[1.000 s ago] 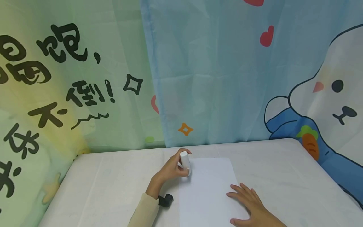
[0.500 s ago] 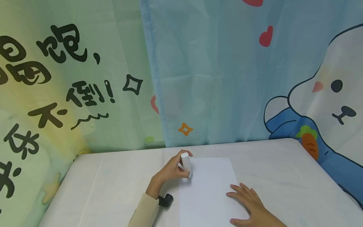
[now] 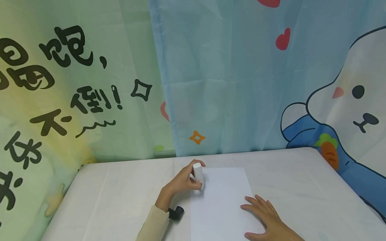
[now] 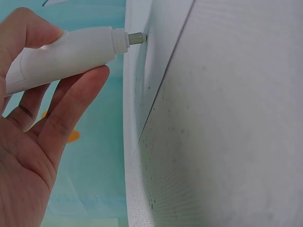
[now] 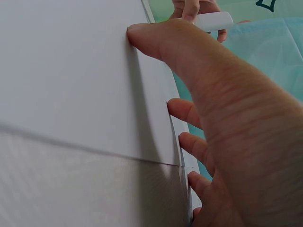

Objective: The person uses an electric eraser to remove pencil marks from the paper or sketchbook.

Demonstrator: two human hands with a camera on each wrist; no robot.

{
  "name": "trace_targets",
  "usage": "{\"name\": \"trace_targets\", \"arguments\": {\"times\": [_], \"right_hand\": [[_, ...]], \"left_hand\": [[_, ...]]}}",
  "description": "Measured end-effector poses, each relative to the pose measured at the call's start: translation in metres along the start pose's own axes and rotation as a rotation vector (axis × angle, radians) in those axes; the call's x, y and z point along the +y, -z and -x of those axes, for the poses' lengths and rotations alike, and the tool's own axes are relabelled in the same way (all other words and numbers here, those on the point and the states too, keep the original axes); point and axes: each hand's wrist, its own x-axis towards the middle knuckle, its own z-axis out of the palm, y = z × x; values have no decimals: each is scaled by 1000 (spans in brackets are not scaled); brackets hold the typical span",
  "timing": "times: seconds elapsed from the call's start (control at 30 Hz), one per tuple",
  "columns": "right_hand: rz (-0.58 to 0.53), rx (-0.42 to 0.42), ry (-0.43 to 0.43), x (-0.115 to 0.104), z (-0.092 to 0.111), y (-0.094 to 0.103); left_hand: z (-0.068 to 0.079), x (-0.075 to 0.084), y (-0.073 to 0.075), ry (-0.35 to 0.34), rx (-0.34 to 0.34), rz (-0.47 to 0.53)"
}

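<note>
My left hand (image 3: 182, 179) pinches a white correction pen (image 3: 197, 172) near the far left edge of a blank sheet of paper (image 3: 223, 204). In the left wrist view, thumb and fingers grip its thick white body, and its metal tip (image 4: 136, 39) meets the sheet. My right hand (image 3: 266, 216) rests spread on the right side of the paper, fingers apart. Seen from the right wrist, the thumb (image 5: 147, 40) presses on the sheet and the other fingertips lie around its edge, with nothing gripped.
A white-covered table (image 3: 126, 194) lies under the paper. A black wrist camera (image 3: 177, 213) sits at my left cuff. Behind the table's far edge hangs a blue and green printed curtain (image 3: 229, 83), with a cartoon figure on the right.
My left hand has moved slightly toward me and to the right with the correction pen. The right hand and the paper stay in place.
</note>
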Motion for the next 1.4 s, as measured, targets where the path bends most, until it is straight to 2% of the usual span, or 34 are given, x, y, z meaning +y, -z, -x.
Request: {"name": "trace_targets", "arguments": {"times": [0.3,0.53,1.13,1.4], "right_hand": [[46,45,53,3,1,-3],[31,14,10,2,0,-3],[64,53,65,5,1,-5],[41,25,21,2,-1,-2]], "left_hand": [[0,1,-1,4,-12,4],[0,0,-1,-1,-11,0],[0,1,1,24,-5,-22],[0,1,1,14,-8,-13]]}}
